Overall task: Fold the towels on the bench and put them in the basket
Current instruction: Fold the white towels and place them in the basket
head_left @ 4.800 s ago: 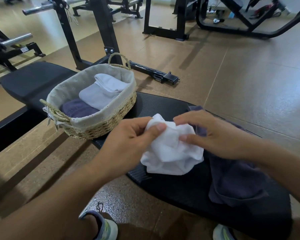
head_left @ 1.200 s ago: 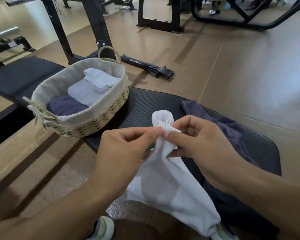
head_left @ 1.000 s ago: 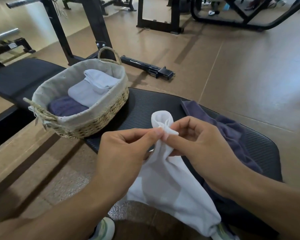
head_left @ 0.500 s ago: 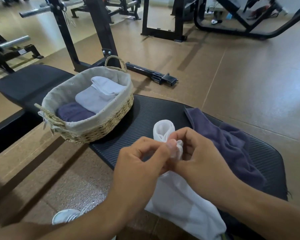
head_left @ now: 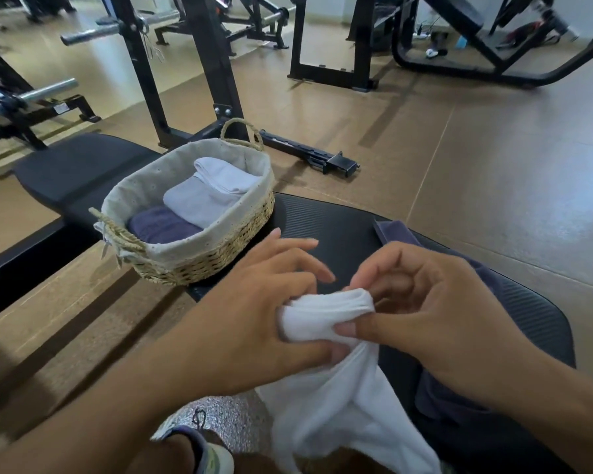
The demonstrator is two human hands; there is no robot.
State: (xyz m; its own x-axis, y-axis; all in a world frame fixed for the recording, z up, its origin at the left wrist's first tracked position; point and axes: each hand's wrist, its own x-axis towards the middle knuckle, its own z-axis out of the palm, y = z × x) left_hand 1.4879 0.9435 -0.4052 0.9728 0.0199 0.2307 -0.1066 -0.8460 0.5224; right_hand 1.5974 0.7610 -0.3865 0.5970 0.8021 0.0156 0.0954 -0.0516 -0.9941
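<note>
A white towel point(head_left: 339, 398) hangs bunched over the near edge of the black bench point(head_left: 339, 227). My right hand point(head_left: 421, 313) pinches its top edge between thumb and fingers. My left hand point(head_left: 264, 309) grips the same bunched edge from the left, thumb under the cloth and some fingers stretched out. A purple towel point(head_left: 493, 285) lies crumpled on the bench behind my right hand, mostly hidden by it. The lined wicker basket point(head_left: 206, 248) stands on the bench at the left, holding a folded purple towel point(head_left: 158, 227) and two folded pale towels point(head_left: 206, 193).
A second black bench pad point(head_left: 76, 165) lies behind the basket. Black rack uprights point(head_left: 216, 70) and barbell ends point(head_left: 93, 32) stand at the back left. A black rail point(head_left: 308, 155) lies on the brown floor. My shoes point(head_left: 199, 449) show below the bench edge.
The white towel's gathered top has come down from upright to lie sideways between my hands. My left hand has shifted its hold and spread some fingers. The view has tilted nearer.
</note>
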